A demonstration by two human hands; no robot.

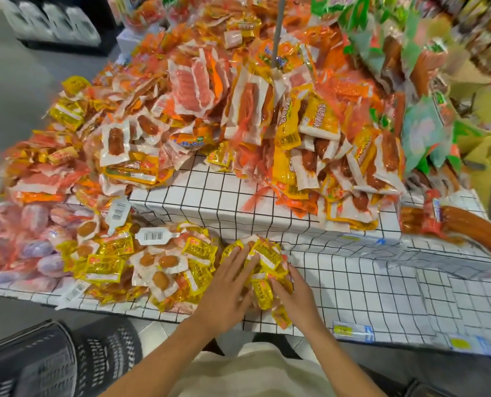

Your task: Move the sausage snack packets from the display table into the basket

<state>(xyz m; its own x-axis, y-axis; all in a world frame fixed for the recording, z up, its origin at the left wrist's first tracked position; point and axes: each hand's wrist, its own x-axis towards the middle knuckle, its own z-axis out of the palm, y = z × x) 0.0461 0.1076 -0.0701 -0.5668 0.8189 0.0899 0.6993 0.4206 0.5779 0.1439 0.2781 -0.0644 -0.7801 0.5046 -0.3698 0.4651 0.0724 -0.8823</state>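
A small heap of yellow sausage snack packets (262, 263) lies near the front edge of the display table (353, 282), which has a white cloth with a black grid. My left hand (227, 287) lies on the heap's left side, fingers spread and fairly straight. My right hand (295, 296) presses against the heap's right side, its fingers partly buried among the packets. More yellow packets (141, 262) spread to the left. The dark mesh basket (46, 362) stands on the floor at the lower left, below the table's edge.
A raised tier (209, 202) behind my hands carries a big pile of orange, white and yellow packets (238, 110). Pink packets (23, 245) fill the far left. Long sausages (467, 227) lie at the right. A grey pole (278, 30) rises from the pile.
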